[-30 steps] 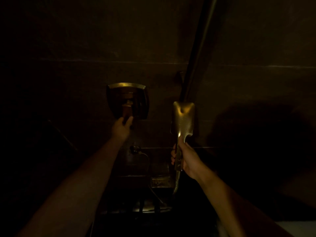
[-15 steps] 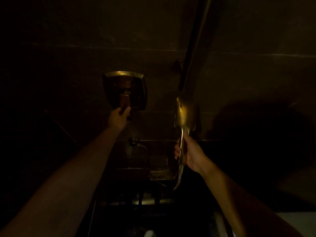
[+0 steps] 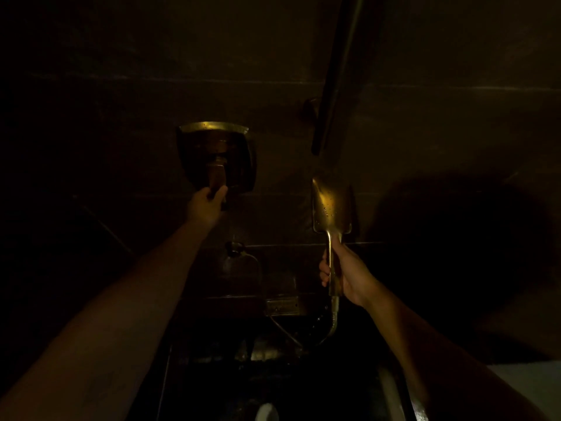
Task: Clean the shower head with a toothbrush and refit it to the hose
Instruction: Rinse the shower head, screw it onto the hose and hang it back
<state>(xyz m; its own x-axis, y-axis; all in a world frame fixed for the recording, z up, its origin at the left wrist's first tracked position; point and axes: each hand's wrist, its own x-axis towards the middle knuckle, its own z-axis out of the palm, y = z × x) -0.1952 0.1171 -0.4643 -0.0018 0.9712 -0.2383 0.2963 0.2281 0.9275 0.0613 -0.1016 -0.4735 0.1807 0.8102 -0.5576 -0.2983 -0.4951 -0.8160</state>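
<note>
A: Where is the flat, rectangular, brass-toned metal shower head [image 3: 332, 206]?

B: Right of centre, held upright against the dark tiled wall [image 3: 121, 71]. Water drops glint on its face. The right hand [image 3: 346, 276] is clenched around its slim handle, fingers wrapped from the left and the thumb running up the stem.

A: And the hose?

B: The ribbed metal hose [image 3: 332, 322] leaves the bottom of the handle just under that hand and curves down and left into the dark. It looks joined to the handle, though the light is too poor to be sure.

A: What is the left hand doing?

B: The left hand [image 3: 206, 205] reaches to the far wall, left of centre, and pinches the lower end of the brown lever [image 3: 217, 177] on the squarish, shiny metal valve plate [image 3: 215, 156], thumb on the right, fingers curled on the left.

A: Anything above the shower head?

B: A dark vertical rail [image 3: 337, 74] runs up the wall, its lower end just above the head and not touching it.
</note>
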